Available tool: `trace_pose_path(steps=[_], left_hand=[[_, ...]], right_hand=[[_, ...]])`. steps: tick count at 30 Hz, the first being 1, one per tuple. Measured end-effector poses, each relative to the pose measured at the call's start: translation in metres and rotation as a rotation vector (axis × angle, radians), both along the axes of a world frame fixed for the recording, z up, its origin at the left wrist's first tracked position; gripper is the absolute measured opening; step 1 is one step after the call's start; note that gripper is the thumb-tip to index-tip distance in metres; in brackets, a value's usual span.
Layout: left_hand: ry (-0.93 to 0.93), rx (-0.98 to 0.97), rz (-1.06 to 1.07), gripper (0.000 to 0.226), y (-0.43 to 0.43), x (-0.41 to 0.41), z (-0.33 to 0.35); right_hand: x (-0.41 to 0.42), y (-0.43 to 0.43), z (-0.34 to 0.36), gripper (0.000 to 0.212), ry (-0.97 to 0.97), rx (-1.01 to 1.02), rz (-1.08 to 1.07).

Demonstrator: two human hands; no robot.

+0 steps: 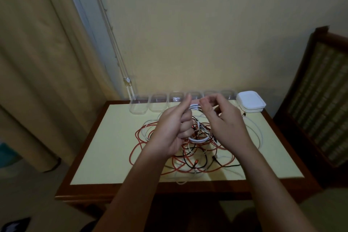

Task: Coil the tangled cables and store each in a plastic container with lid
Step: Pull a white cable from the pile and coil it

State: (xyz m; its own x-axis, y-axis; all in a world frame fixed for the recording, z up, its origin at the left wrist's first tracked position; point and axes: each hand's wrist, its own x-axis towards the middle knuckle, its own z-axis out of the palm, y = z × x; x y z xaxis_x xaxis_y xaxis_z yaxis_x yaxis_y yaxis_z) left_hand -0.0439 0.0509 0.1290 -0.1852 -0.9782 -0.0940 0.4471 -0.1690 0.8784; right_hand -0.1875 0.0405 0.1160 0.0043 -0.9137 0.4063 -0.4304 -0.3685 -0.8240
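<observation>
- Cables (197, 153) lie in a loose tangle on the middle of the bench (105, 147) in front of you: red, white and black strands cross one another. One pale loop reaches almost to the near edge.
- Your two forearms come in from the near side and pass above the tangle.
- Your left grip (173, 130) is closed: the fingers are curled into the palm and the thumb points up. It holds the top of a white coil (197, 139) between thumb and forefinger.
- Your right grip (226, 124) pinches the same white coil at its top, just beside your left thumb. The other fingers are loosely bent.
- That white coil hangs in a few round turns between your two grips, above the tangle. You cannot tell whether its lowest turn touches the strands beneath.
- To the right of your right grip, a long white strand of the tangle curves out toward the bench's right side.
- Clear containers (156, 103) stand in a row along the far edge of the bench, blurred and uncovered.
- White lids (251, 103) sit in a stack at the right end of that row, at the far right corner.
- Beyond the bench are a dark wooden chair (320, 90) on the right, a beige curtain (37, 62) on the left and a pale wall (207, 24) behind.
</observation>
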Motion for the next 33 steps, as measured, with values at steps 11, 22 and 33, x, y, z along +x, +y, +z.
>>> trace_pose_path(steps=[11, 22, 33], left_hand=[[0.271, 0.169, 0.050, 0.040, -0.007, -0.009, -0.002], [0.182, 0.091, 0.092, 0.032, -0.004, -0.014, -0.005], [0.193, -0.020, 0.140, 0.032, -0.013, 0.015, -0.002]], right_hand=[[0.018, -0.010, -0.002, 0.024, -0.075, -0.025, -0.051], [0.016, -0.013, -0.007, 0.023, -0.199, 0.006, -0.045], [-0.006, -0.007, -0.007, 0.038, -0.074, 0.045, 0.044]])
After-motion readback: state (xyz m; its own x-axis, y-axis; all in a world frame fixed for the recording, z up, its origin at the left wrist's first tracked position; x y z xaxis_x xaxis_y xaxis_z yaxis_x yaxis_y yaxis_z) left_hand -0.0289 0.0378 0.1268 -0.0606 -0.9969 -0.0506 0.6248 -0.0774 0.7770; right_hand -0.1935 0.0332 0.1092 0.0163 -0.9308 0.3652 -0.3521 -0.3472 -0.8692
